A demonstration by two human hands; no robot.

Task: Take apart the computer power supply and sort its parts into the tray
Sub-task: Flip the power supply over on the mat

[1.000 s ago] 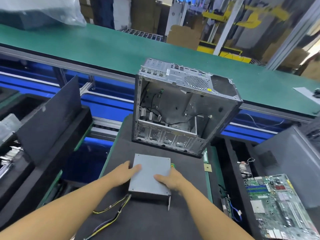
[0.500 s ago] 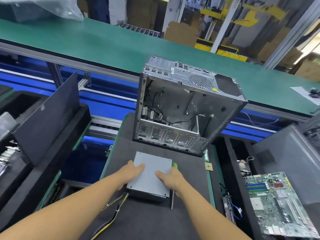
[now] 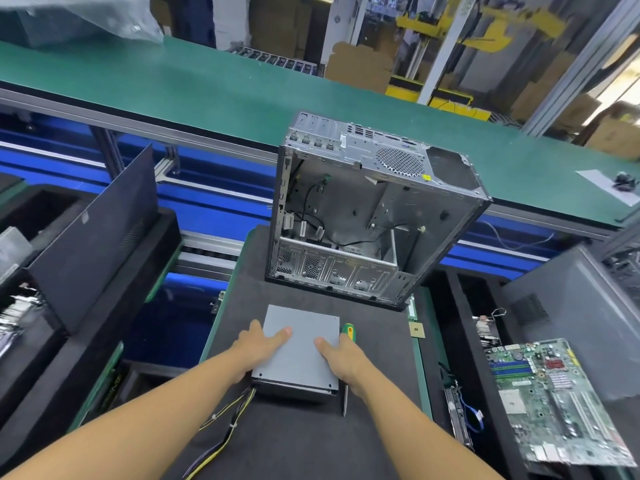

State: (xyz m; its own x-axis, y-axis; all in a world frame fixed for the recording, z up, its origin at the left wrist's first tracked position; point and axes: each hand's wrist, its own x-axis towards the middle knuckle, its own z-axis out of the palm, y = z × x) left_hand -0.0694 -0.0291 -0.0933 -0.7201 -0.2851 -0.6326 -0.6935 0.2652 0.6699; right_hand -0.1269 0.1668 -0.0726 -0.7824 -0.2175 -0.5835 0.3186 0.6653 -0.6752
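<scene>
Here the supply (image 3: 301, 355), a flat grey metal box, lies on the black mat (image 3: 277, 445) just in front of the person, between both hands. The left hand (image 3: 258, 348) clasps its left edge, with the thumb flat on the lid and the fingers running along the left wall. The right hand (image 3: 341, 358) takes the right edge the same way, thumb on the lid and fingers down the right wall. A screwdriver (image 3: 348, 332) with a green and yellow handle lies just beside the supply's right wall, its tip toward the person. Its handle shows beyond the right hand's fingers and its shaft comes out below the palm. Whether that hand also grips it, I cannot tell. A bundle of cables (image 3: 225, 424), yellow and black, trails from the supply's near left corner across the mat toward the bottom edge.

Beyond the supply, on the same mat, stands the case (image 3: 363, 209), open toward the camera, with a few loose black wires inside. A small square chip (image 3: 416, 330) lies at the mat's right edge. Off the mat to the right lies a motherboard (image 3: 554, 403), near a grey panel (image 3: 581, 323). To the left a black panel (image 3: 93, 230) leans upright. A green belt (image 3: 207, 91) runs across behind everything.
</scene>
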